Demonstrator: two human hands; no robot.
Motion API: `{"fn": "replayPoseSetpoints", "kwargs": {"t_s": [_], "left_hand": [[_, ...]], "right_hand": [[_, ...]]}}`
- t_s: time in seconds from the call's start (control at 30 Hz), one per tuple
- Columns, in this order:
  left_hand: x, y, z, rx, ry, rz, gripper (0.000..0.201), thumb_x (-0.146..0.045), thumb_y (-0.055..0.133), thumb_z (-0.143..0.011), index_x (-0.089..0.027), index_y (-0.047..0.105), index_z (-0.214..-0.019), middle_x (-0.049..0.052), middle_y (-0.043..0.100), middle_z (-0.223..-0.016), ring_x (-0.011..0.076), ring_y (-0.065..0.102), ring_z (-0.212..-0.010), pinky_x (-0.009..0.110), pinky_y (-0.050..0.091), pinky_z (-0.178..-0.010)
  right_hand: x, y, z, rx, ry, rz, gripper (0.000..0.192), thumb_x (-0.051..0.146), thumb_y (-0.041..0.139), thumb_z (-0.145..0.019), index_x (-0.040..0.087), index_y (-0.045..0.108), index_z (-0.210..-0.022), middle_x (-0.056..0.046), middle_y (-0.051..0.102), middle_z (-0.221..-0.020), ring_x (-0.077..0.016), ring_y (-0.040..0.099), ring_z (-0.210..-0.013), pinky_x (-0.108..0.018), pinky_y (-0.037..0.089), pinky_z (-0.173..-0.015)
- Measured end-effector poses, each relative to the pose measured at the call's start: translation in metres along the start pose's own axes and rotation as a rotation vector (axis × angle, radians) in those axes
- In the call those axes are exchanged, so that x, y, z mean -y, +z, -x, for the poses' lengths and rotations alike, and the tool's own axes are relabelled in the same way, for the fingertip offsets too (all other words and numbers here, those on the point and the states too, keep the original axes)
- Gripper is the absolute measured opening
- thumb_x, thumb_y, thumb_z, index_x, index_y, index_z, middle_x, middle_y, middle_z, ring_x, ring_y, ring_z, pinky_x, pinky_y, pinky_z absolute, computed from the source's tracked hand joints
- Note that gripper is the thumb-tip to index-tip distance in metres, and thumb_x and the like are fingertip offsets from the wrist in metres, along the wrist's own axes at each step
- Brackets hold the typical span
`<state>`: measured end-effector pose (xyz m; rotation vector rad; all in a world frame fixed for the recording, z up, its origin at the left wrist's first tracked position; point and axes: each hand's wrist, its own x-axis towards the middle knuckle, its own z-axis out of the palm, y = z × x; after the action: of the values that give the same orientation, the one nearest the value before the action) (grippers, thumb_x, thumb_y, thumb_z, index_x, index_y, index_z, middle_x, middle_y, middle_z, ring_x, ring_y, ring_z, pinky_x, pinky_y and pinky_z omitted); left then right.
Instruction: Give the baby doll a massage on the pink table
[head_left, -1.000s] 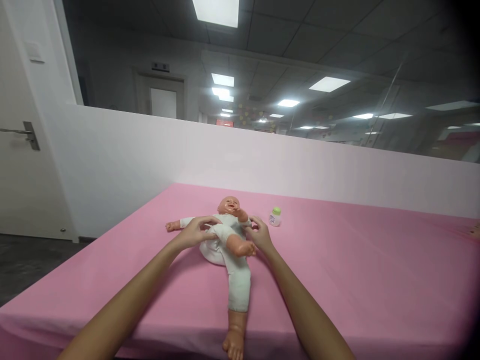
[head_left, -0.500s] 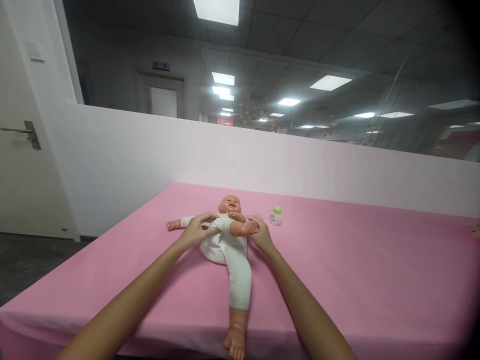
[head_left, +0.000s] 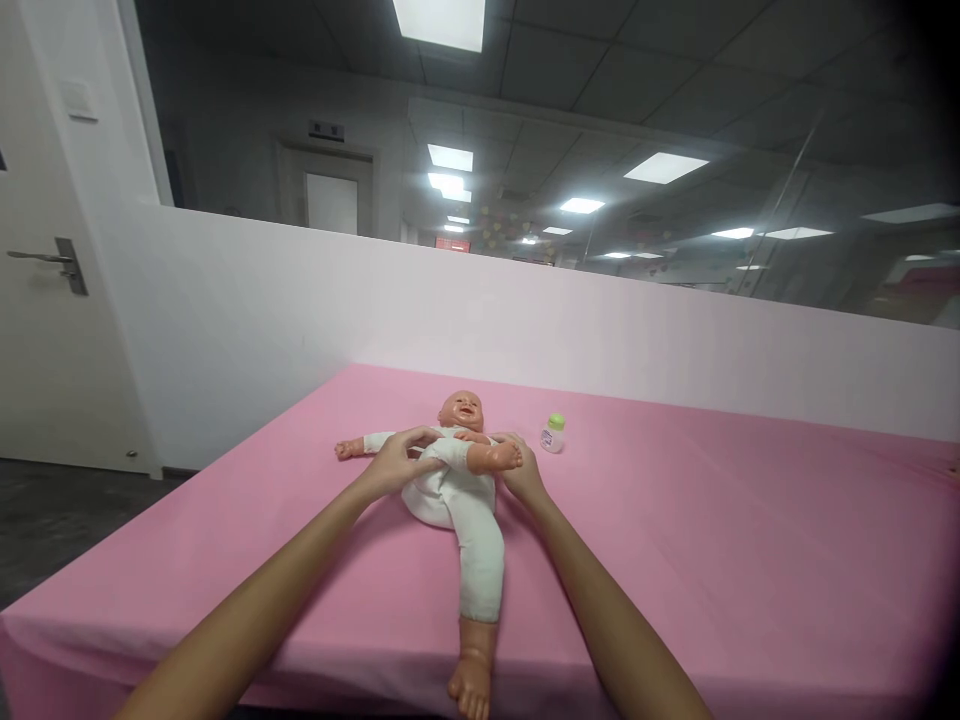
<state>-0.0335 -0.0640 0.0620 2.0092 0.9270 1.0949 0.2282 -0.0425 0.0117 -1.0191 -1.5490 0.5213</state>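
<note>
Left forearm (head_left: 277, 580), right forearm (head_left: 600, 590): both bare, long, slim, smooth in outline, broadening toward the elbow. Wrists (head_left: 360, 492) narrow, also bare. Left hand (head_left: 396, 464) bare; slender fingers, slim thumb. Right hand (head_left: 523, 474) bare, partly hidden. Nails too small to make out.

Pink-covered table (head_left: 675, 550) with 1 doll (head_left: 459, 490) and 1 green-capped bottle (head_left: 553, 436)
</note>
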Motion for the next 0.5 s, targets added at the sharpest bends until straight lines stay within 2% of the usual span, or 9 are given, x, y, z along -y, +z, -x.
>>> {"fn": "replayPoseSetpoints", "kwargs": {"t_s": [0.17,0.5], "left_hand": [[-0.0029,0.0002,-0.0002,0.020,0.010,-0.022,0.032,-0.032,0.075,-0.078,-0.023,0.073,-0.109,0.004,0.074,-0.115,0.0275,0.067,-0.110,0.036,0.053,-0.091],[-0.0025,-0.0007,-0.0001,0.038,0.003,-0.037,0.035,-0.036,0.074,-0.078,-0.022,0.073,-0.111,0.006,0.074,-0.116,0.0288,0.067,-0.111,0.038,0.054,-0.092]], "right_hand": [[-0.0008,0.0013,0.0006,-0.008,0.023,-0.021,0.016,0.034,0.067,-0.072,0.021,0.068,-0.082,-0.005,0.068,-0.092,-0.0213,0.059,-0.080,-0.033,0.046,-0.070],[-0.0072,0.0030,-0.0017,-0.011,0.028,-0.023,0.013,0.034,0.066,-0.069,0.022,0.065,-0.076,-0.003,0.064,-0.083,-0.0208,0.056,-0.077,-0.032,0.044,-0.068]]}}
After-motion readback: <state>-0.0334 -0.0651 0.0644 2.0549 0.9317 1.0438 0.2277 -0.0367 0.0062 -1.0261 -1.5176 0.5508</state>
